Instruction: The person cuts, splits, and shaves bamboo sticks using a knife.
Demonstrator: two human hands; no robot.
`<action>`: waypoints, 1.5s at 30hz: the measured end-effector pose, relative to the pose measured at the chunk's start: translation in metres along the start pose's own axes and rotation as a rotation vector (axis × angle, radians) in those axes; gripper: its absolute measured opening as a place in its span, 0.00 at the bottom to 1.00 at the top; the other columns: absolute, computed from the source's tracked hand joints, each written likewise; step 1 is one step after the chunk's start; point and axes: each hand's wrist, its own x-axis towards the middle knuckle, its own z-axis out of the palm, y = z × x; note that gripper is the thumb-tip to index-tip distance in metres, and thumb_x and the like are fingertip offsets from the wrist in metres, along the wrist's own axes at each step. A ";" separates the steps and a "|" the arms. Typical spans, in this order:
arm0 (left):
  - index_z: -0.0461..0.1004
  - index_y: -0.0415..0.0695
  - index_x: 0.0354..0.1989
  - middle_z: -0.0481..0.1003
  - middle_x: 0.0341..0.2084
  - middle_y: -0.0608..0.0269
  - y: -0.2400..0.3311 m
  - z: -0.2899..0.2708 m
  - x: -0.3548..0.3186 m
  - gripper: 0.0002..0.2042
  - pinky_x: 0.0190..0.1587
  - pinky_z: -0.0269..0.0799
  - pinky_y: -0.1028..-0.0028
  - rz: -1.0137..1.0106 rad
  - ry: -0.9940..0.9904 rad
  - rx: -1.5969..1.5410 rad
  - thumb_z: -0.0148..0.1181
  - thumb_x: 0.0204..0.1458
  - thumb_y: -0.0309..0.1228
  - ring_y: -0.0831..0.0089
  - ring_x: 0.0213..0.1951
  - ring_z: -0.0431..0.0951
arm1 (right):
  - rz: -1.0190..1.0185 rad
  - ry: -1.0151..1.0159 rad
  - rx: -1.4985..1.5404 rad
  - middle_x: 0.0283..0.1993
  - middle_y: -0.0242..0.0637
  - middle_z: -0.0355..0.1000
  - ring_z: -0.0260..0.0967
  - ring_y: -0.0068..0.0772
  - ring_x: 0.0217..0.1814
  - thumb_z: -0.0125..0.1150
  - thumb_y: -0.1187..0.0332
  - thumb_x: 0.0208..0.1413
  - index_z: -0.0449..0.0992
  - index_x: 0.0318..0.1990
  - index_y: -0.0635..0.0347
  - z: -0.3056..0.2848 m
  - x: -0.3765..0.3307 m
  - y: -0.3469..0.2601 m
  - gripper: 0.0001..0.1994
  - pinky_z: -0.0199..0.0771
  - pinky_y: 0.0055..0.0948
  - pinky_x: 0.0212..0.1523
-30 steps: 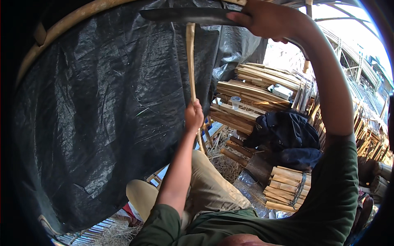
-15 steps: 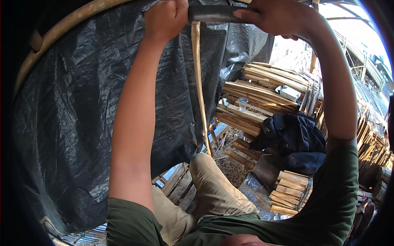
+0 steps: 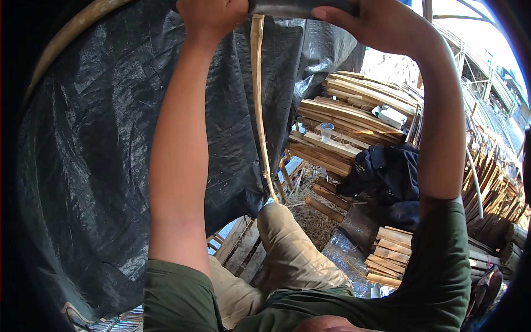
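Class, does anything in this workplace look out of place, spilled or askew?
The clear plastic cup looks a little out of place: it stands upright on stacked wooden strips, an uneven-looking perch. No spill shows. The dark blade shows no obvious damage, though the left hand and right hand partly cover it.

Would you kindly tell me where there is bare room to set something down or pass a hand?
To reach through, the gap between the left forearm and the pale strip looks open. For something small, the silvery sheet shows a bare patch between the trouser leg and the bamboo bundle. It is crowded around the dark cloth and stacked planks.
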 end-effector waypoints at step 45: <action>0.62 0.38 0.09 0.58 0.05 0.55 0.016 -0.073 -0.002 0.22 0.16 0.50 0.59 -0.236 0.003 0.141 0.50 0.56 0.32 0.59 0.08 0.56 | 0.084 0.017 -0.002 0.15 0.33 0.68 0.64 0.30 0.15 0.57 0.43 0.61 0.81 0.27 0.61 -0.019 -0.048 -0.054 0.27 0.67 0.35 0.21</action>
